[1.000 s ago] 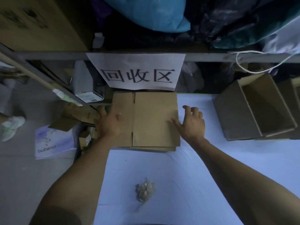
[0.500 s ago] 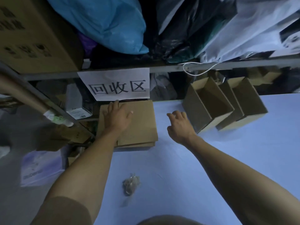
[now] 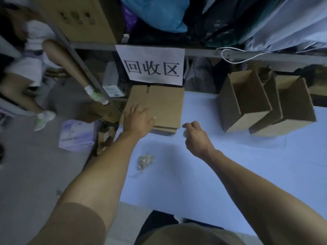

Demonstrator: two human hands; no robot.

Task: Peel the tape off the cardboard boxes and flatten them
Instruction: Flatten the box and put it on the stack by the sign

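Just flat cardboard (image 3: 164, 105) under L grip (image 3: 138, 119)

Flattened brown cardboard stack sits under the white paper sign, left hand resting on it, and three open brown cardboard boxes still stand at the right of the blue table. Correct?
Not quite: the head view shows two open brown cardboard boxes, not three, standing at the right of the blue table. The rest holds: the flattened brown cardboard stack sits under the white paper sign, with the left hand resting on it.
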